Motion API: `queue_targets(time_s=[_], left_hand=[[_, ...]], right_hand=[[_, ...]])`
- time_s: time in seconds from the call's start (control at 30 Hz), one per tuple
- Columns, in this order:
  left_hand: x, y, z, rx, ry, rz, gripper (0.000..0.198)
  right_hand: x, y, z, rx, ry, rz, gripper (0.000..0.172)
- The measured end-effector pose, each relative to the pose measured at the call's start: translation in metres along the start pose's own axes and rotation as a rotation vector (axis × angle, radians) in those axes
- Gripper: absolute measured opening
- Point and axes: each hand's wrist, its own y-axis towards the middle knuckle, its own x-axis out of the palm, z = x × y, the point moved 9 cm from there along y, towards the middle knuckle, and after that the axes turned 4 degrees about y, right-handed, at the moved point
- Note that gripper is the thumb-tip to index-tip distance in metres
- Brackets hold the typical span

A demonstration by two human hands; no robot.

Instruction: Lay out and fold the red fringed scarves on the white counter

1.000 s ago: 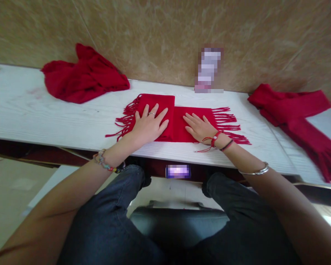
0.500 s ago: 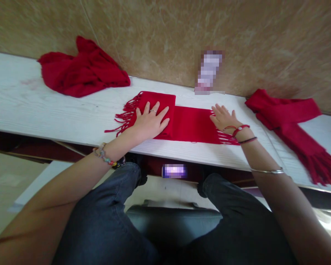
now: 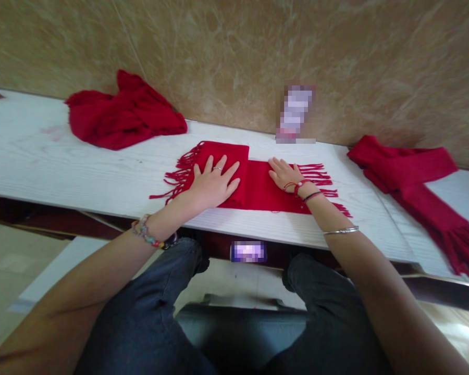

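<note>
A red fringed scarf (image 3: 260,185) lies folded on the white wood-grain table (image 3: 113,179), its left part thicker and overlapping the flat right part. On that thicker part my left hand (image 3: 213,182) rests palm down, fingers spread, a ring on one finger. My right hand (image 3: 285,174) lies flat on the thinner right part, just left of the right-hand fringe, with its fingers extended. Neither hand grips the cloth. Fringe strands point out at both ends of the scarf.
A crumpled red cloth (image 3: 127,117) sits at the back left. Another red fringed scarf (image 3: 410,172) lies loosely at the right. A blurred upright item (image 3: 295,112) stands against the marbled wall. Something skin-toned shows at the far left edge.
My right hand has slid left from the fringe onto the scarf's flat part, uncovering the right-hand fringe. My left hand stays on the folded part. The whole view has shifted slightly.
</note>
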Motion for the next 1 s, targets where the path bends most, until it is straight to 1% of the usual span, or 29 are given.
queue_targets(time_s=[0.1, 0.27, 0.33, 0.4, 0.47, 0.53, 0.57, 0.6, 0.63, 0.7, 0.73, 0.77, 0.83, 0.9, 1.0], left_hand=[[-0.001, 0.0, 0.001, 0.013, -0.004, 0.018, 0.055], [0.0, 0.0, 0.001, 0.009, -0.012, 0.021, 0.055], [-0.003, 0.001, 0.0, 0.011, -0.029, 0.005, 0.055], [-0.01, 0.003, 0.0, 0.011, -0.051, -0.016, 0.055], [-0.026, 0.004, 0.002, -0.005, -0.069, 0.031, 0.054], [-0.042, 0.005, 0.008, -0.029, -0.085, 0.118, 0.056], [-0.045, 0.005, 0.013, -0.036, -0.094, 0.137, 0.058], [-0.044, 0.006, 0.02, -0.035, -0.102, 0.122, 0.061], [-0.038, 0.008, 0.027, -0.028, -0.106, 0.076, 0.063], [-0.021, 0.011, 0.039, -0.027, -0.087, -0.048, 0.062], [-0.012, 0.013, 0.042, -0.041, -0.065, -0.097, 0.058], [-0.006, 0.015, 0.044, -0.064, -0.04, -0.13, 0.052], [-0.001, 0.017, 0.042, -0.126, 0.005, -0.155, 0.045], [-0.002, 0.018, 0.039, -0.169, 0.025, -0.171, 0.044], [-0.009, 0.015, 0.031, -0.194, 0.041, -0.183, 0.044]], right_hand=[[-0.004, -0.01, 0.036, 0.069, -0.017, 0.041, 0.052], [-0.009, -0.037, 0.093, 0.182, 0.017, 0.074, 0.052], [-0.014, -0.046, 0.109, 0.226, 0.016, 0.087, 0.051], [-0.024, -0.051, 0.114, 0.254, -0.001, 0.129, 0.05], [-0.038, -0.05, 0.106, 0.252, -0.023, 0.197, 0.05], [-0.047, -0.044, 0.083, 0.21, -0.036, 0.252, 0.051], [-0.048, -0.039, 0.067, 0.173, -0.034, 0.255, 0.051], [-0.047, -0.035, 0.051, 0.13, -0.029, 0.248, 0.051], [-0.043, -0.03, 0.033, 0.078, -0.026, 0.232, 0.052], [-0.029, -0.025, -0.001, -0.065, -0.041, 0.159, 0.054], [-0.02, -0.023, -0.011, -0.089, -0.043, 0.106, 0.053], [-0.011, -0.023, -0.017, -0.098, -0.039, 0.062, 0.053], [-0.001, -0.023, -0.02, -0.094, -0.033, 0.017, 0.053], [0.002, -0.025, -0.019, -0.09, -0.033, 0.019, 0.053], [0.001, -0.026, -0.014, -0.084, -0.037, 0.034, 0.053]])
